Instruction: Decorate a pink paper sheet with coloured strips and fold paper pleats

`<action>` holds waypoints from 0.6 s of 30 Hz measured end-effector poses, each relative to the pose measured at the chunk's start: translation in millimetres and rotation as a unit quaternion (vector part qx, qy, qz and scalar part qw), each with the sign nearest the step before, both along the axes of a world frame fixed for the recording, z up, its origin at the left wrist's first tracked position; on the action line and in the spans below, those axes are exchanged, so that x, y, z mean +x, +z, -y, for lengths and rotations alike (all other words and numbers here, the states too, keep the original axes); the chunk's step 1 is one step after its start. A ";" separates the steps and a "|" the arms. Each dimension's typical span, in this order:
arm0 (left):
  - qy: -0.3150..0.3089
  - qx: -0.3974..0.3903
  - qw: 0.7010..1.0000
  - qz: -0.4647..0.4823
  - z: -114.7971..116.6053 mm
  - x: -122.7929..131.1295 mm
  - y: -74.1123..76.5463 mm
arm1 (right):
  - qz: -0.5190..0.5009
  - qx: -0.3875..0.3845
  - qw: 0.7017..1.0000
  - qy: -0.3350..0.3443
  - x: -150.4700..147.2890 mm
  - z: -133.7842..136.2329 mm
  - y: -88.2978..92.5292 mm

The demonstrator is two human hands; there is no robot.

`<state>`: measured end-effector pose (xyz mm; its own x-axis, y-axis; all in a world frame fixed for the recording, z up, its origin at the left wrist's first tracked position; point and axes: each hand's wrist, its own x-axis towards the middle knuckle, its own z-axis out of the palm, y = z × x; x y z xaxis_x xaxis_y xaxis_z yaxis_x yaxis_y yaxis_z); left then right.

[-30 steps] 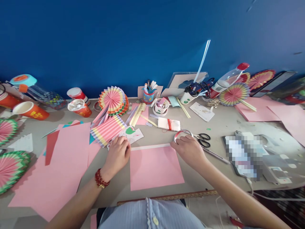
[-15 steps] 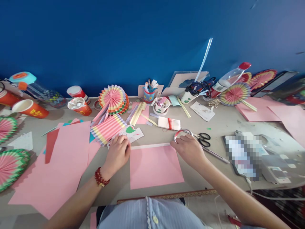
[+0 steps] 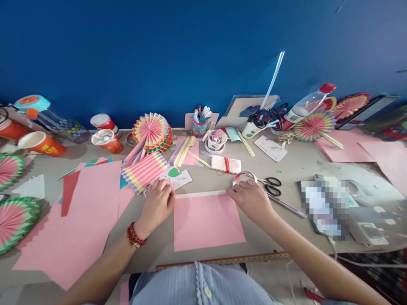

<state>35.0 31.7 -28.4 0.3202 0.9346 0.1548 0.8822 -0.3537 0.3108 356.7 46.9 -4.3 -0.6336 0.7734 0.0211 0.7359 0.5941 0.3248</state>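
A pink sheet of paper [image 3: 208, 224] lies flat in front of me, with a white strip of tape [image 3: 200, 194] along its far edge. My left hand [image 3: 159, 200] is closed at the sheet's far left corner, fingers curled; whatever they pinch is hidden. At the far right corner, my right hand [image 3: 249, 197] is closed on a roll of tape [image 3: 244, 174], its ring standing out beyond the knuckles. Black-handled scissors [image 3: 272, 186] and a grey pen-like tool [image 3: 288, 206] lie right of that hand. A striped pleated paper [image 3: 145, 171] lies beyond my left hand.
Large pink sheets [image 3: 92, 212] cover the left side. Paper cups [image 3: 108, 141], a pleated paper fan [image 3: 151, 131], a pen cup [image 3: 199, 127] and a clear bottle [image 3: 305, 103] stand along the blue wall. A phone [image 3: 324, 209] with a cable lies at right.
Both hands stay almost where they were at the sheet's far corners. The view has shifted very slightly; nothing was taken up or let go.
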 end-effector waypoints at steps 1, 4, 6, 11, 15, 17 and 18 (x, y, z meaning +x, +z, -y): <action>0.000 0.000 1.000 0.002 0.0 0.1 0.3 | 0.000 0.000 1.000 0.001 -0.2 0.0 -0.1; 0.001 -0.003 1.000 0.008 0.3 0.4 1.5 | 0.002 -0.008 1.000 0.002 -0.9 -0.3 0.2; 0.002 -0.005 1.000 0.008 0.6 0.7 2.2 | 0.005 -0.018 1.000 -0.002 -1.6 -0.5 1.1; 0.002 -0.004 1.000 0.007 1.0 1.1 2.5 | 0.009 -0.028 1.000 -0.010 -3.4 -0.4 2.5; 0.000 -0.002 1.000 0.010 0.5 0.7 2.2 | 0.008 -0.027 1.000 -0.008 -3.1 -0.1 1.5; -0.002 -0.001 1.000 0.011 0.5 0.5 2.1 | 0.006 -0.026 1.000 -0.007 -2.5 0.2 0.9; -0.002 -0.001 1.000 0.011 0.5 0.4 2.0 | 0.005 -0.026 1.000 -0.008 -2.2 0.3 0.7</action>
